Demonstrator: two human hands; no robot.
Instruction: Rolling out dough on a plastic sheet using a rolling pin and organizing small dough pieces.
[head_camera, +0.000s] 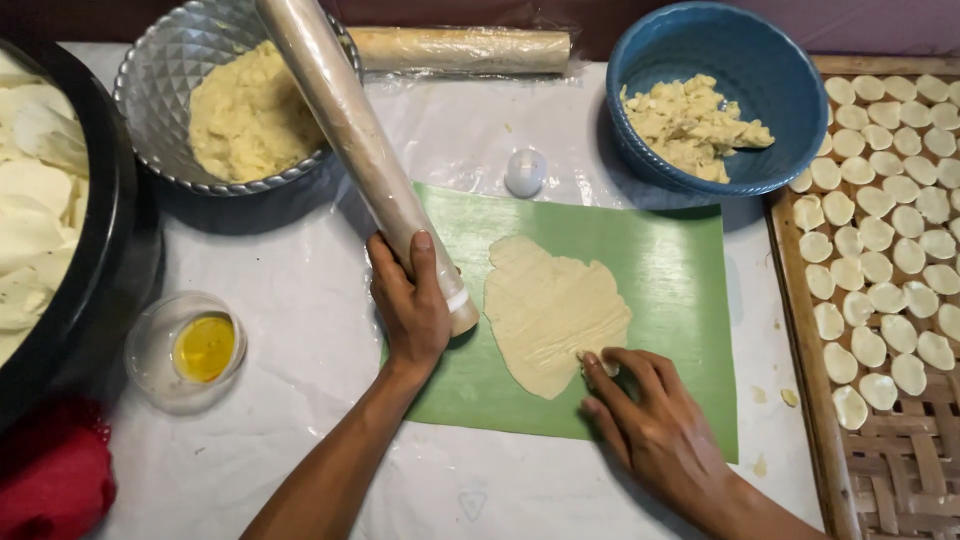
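A flattened sheet of pale dough (550, 310) lies on a green mat (680, 270). My left hand (410, 300) grips the lower end of a plastic-wrapped rolling pin (345, 120), which stands tilted with its tip on the mat's left edge. My right hand (650, 415) rests on the mat with its fingertips touching the dough sheet's lower right edge.
A silver bowl of dough (160, 90) sits at the back left, a blue bowl of dough scraps (790, 100) at the back right. A woven tray (900, 460) holds several small dough rounds. A second rolling pin (460, 50), a small oil cup (190, 350), a white cutter (525, 172) and a black pan (100, 200) surround the mat.
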